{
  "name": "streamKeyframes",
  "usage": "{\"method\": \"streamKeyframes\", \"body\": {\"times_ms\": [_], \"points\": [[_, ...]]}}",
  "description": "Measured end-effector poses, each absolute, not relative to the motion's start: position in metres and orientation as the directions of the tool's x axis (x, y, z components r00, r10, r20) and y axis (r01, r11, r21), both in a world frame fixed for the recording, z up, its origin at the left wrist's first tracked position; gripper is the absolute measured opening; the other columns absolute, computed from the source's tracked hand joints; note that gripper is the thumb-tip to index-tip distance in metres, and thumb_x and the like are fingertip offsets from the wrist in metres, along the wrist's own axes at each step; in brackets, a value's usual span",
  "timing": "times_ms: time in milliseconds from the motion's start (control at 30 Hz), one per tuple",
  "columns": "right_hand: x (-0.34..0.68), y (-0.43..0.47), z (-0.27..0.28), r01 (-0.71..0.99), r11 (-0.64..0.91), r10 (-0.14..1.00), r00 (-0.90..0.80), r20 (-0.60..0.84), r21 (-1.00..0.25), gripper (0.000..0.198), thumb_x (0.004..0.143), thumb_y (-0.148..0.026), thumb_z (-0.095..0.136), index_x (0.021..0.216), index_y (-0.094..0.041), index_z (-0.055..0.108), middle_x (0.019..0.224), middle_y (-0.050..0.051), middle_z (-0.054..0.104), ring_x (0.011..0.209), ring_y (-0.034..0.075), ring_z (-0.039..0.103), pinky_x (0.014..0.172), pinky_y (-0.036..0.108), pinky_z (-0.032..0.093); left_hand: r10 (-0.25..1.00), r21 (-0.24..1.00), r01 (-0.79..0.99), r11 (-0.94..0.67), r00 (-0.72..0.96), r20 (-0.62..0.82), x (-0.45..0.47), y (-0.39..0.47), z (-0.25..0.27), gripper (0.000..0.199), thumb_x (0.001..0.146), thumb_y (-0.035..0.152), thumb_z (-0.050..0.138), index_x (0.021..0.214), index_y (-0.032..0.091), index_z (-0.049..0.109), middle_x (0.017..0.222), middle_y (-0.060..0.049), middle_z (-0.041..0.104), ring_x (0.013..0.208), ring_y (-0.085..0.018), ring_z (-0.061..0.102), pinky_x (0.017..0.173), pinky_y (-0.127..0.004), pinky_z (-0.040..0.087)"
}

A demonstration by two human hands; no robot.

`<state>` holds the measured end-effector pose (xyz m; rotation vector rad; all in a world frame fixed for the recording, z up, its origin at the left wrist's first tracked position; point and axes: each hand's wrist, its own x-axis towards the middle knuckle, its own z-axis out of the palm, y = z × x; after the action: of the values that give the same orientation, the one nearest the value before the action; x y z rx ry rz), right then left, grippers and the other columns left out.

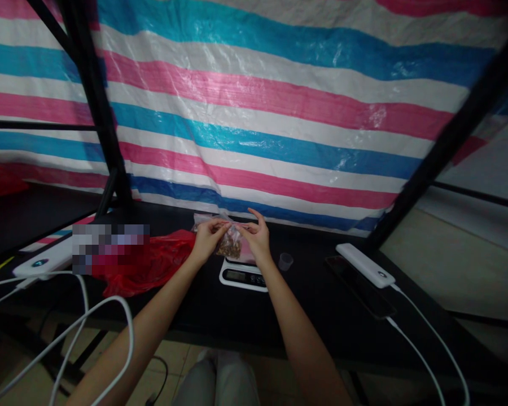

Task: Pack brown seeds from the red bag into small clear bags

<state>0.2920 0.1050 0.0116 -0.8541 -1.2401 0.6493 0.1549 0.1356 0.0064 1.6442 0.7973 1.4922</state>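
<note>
Both my hands hold a small clear plastic bag [231, 241] with brown bits inside, just above a white digital scale [242, 274] on the black table [313, 316]. My left hand [208, 237] pinches the bag's top edge at the left. At the right of that top edge, my right hand [256, 235] pinches it too. The bag hangs between them, over the scale's platform.
A red plastic bag [146, 265] lies left of the scale. A small clear cup [285, 261] stands to its right. A white power bank [364, 264] rests on a dark phone [359, 287] at right; another power bank [46, 261] with white cables lies at left. A striped tarp [258, 113] hangs behind.
</note>
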Motion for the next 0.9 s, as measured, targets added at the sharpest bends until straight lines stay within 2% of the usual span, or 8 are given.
{"method": "streamKeyframes", "body": {"times_ms": [300,533,767,900], "points": [[0.288,0.105,0.011,-0.047,0.533,0.818,0.285,0.5,-0.845,0.049,0.06,-0.017,0.068,0.101,-0.023,0.043,0.059,-0.007,0.058,0.058,0.012,0.06,0.059,0.023,0.047,0.809,0.796,0.146,-0.587,0.134,0.572,0.156,0.131,0.004,0.026,0.074,0.038,0.056,0.077,0.013,0.062,0.069,-0.002,0.063,0.062,-0.014,0.057,0.057,-0.023,0.042],[0.284,0.102,0.012,0.029,0.532,0.817,0.244,0.522,-0.847,0.043,0.062,-0.02,0.066,0.096,-0.023,0.041,0.06,-0.007,0.056,0.058,0.012,0.06,0.056,0.022,0.046,0.796,0.782,0.163,-0.602,0.201,0.571,0.159,0.131,0.0,0.024,0.08,0.039,0.047,0.078,0.016,0.052,0.063,0.003,0.054,0.057,-0.01,0.05,0.055,-0.02,0.038],[0.283,0.099,0.011,0.083,0.556,0.793,0.246,0.558,-0.827,0.042,0.064,-0.02,0.064,0.099,-0.022,0.041,0.062,-0.006,0.057,0.061,0.013,0.061,0.059,0.023,0.048,0.76,0.732,0.209,-0.649,0.23,0.608,0.16,0.128,0.003,0.021,0.082,0.036,0.045,0.079,0.016,0.052,0.072,0.0,0.057,0.068,-0.013,0.054,0.063,-0.022,0.04],[0.284,0.102,0.008,0.132,0.543,0.783,0.278,0.557,-0.829,0.04,0.062,-0.021,0.066,0.095,-0.022,0.043,0.06,-0.007,0.057,0.058,0.013,0.06,0.057,0.023,0.047,0.744,0.694,0.27,-0.668,0.254,0.618,0.158,0.123,0.008,0.021,0.083,0.035,0.044,0.074,0.016,0.049,0.064,0.001,0.054,0.061,-0.012,0.052,0.06,-0.022,0.037]]}}
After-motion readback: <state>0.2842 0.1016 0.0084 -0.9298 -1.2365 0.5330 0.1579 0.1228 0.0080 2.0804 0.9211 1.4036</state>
